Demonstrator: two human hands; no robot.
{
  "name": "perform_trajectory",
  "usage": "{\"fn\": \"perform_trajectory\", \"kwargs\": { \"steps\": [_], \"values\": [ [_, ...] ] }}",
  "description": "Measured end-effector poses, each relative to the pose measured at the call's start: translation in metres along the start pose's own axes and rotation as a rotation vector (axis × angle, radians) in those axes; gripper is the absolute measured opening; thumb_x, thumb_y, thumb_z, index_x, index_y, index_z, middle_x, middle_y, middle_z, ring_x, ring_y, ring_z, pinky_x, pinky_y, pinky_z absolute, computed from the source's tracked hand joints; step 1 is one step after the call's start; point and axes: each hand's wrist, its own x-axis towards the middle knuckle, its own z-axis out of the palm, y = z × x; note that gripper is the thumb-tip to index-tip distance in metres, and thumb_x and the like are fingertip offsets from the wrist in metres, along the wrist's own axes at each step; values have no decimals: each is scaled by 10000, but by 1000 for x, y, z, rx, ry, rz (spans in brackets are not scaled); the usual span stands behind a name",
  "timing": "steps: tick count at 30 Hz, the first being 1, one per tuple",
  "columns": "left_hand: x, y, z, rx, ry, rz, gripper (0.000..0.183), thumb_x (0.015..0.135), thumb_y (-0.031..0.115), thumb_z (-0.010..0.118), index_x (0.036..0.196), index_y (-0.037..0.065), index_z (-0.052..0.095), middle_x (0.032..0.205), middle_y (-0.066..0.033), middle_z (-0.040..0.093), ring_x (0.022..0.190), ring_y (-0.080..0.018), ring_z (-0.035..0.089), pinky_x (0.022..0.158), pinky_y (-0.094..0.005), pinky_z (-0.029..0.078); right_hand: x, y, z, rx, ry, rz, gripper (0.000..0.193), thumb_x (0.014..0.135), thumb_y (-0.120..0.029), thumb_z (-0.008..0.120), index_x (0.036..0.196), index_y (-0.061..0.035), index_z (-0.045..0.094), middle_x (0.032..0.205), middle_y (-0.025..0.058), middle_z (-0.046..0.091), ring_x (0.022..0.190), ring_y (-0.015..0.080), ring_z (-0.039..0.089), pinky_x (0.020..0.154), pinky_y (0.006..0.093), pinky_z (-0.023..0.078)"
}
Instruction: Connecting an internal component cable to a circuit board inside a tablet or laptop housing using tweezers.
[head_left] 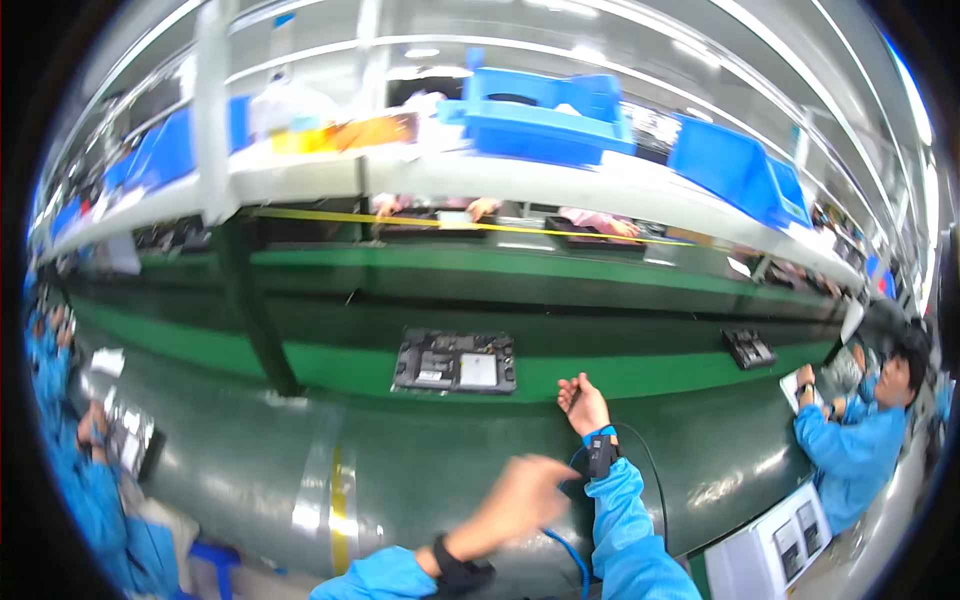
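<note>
My right hand [583,405] is raised over the near edge of the green belt, its fingers loosely curled and apart, with nothing visible in it. Lower and to its left, my left hand [522,498] is smeared by motion; its fingers seem stretched toward my right wrist, and I see nothing held. On the right wrist is a black box-shaped device [600,455] with a dark cable. The left wrist wears a black band [458,572]. Nearest to the right hand, an opened black electronic device [456,361] with exposed boards and a pale rectangular part lies on the belt, touched by neither hand.
A green worktop [420,450] curves across the front. Another black unit [749,348] lies farther right on the belt. A dark post [250,310] stands at left. Blue bins [540,130] line the shelf above. Co-workers in blue [865,440] sit on both sides.
</note>
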Motion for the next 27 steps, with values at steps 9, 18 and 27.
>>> {"fn": "perform_trajectory", "kwargs": {
  "steps": [9, 18, 27],
  "values": [
    [-29, 67, 177, 528, -103, 817, 127, 838, 218, 547, 849, 112, 617, 960, -85, 616, 926, -257, 556, 786, -420, 397, -86, 29, -17, 55, -177, -39, 280, 1028, -368, 512, 952, -109, 587, 925, 52, 636, 792, 158, 574, 749, 314, 478],
    [-32, 109, 105, -79, 178, 716, 84, 837, 214, 630, 861, 141, 664, 841, -68, 612, 797, -273, 583, 751, -420, 443, -113, 47, 24, -279, -139, -88, 257, 1038, -341, 505, 932, -113, 561, 908, 32, 627, 774, 131, 559, 716, 276, 456],
    [-174, -16, 57, 237, 407, 356, 131, 900, 115, 593, 976, 9, 580, 926, -149, 592, 843, -324, 587, 729, -385, 481, -86, 59, 16, -170, -134, -56, 276, 1031, -377, 509, 907, -132, 538, 842, 12, 573, 677, 126, 495, 627, 279, 396]
  ]
}}
